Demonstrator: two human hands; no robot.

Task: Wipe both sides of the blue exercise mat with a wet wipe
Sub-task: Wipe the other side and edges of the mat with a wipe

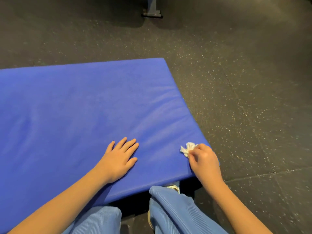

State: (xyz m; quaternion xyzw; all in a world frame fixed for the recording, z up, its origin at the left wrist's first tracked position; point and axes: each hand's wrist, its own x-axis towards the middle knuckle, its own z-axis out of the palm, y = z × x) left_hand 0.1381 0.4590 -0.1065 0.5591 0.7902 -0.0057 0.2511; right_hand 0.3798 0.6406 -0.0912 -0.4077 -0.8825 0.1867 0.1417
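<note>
The blue exercise mat lies flat on the dark floor and fills the left and middle of the view. My left hand rests palm down on it near the front edge, fingers straight and spread. My right hand sits at the mat's near right corner. Its curled fingers pinch a crumpled white wet wipe that touches the mat surface.
Dark speckled rubber flooring surrounds the mat on the right and far sides. A grey metal equipment foot stands at the far top centre. My knees in light blue trousers are at the mat's front edge.
</note>
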